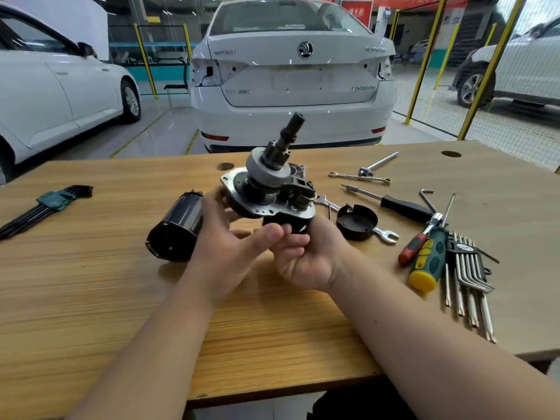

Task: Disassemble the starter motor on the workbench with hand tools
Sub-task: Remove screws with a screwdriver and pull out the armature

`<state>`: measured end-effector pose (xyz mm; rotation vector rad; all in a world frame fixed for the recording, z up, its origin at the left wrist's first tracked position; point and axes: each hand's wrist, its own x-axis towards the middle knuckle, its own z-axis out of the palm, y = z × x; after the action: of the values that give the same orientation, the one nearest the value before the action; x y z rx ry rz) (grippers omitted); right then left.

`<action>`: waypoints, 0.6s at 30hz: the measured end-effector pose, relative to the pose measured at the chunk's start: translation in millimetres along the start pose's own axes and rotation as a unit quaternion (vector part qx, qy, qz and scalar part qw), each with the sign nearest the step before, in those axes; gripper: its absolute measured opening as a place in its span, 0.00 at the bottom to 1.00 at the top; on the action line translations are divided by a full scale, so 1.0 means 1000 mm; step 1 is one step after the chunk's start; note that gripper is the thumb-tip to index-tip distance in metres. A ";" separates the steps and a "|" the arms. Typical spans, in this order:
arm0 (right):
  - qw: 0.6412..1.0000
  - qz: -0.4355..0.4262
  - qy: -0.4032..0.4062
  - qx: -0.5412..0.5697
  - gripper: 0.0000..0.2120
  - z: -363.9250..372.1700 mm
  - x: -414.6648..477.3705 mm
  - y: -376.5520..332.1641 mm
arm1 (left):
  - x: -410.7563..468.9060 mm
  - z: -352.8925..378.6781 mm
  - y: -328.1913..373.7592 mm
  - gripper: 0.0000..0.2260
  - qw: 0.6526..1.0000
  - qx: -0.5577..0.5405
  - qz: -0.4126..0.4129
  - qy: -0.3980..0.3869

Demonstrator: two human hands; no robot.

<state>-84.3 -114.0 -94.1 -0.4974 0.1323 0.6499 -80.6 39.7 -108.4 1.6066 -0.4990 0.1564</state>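
Starter [274, 183] is held above the bench [91, 283], shaft end up, long axis tilted away-right. Grey collar, dark shaft, silver plate, black base. Left hand [224, 237] grips the plate; right hand [303, 259] grips the base.

Wooden workbench [91, 283] in front of me. Black motor housing [177, 230] on its side, near centre. Hex key set [45, 206] at 9 o'clock. End cap [357, 222], wrenches [342, 175], screwdrivers [427, 259] and Torx keys [469, 274] at 3 o'clock.
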 end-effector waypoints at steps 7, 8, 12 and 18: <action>0.975 0.112 0.014 -0.189 0.19 0.011 0.004 0.020 | 0.018 -0.005 -0.002 0.35 0.992 -0.063 0.017 0.107; 0.968 0.122 0.029 -0.219 0.23 0.012 0.005 0.022 | 0.018 -0.008 -0.003 0.35 0.991 -0.075 0.015 0.114; 0.924 0.124 0.073 -0.354 0.29 0.018 0.006 0.026 | 0.017 -0.012 -0.001 0.28 0.977 -0.136 0.006 0.163; 0.712 -0.128 0.235 -0.649 0.17 0.017 -0.007 0.012 | 0.015 -0.020 -0.006 0.35 0.968 -0.118 -0.026 0.219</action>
<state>-97.1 -101.7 -82.5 -2.0340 0.0596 0.2215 -60.5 56.2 -105.5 1.3006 -0.1263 0.3887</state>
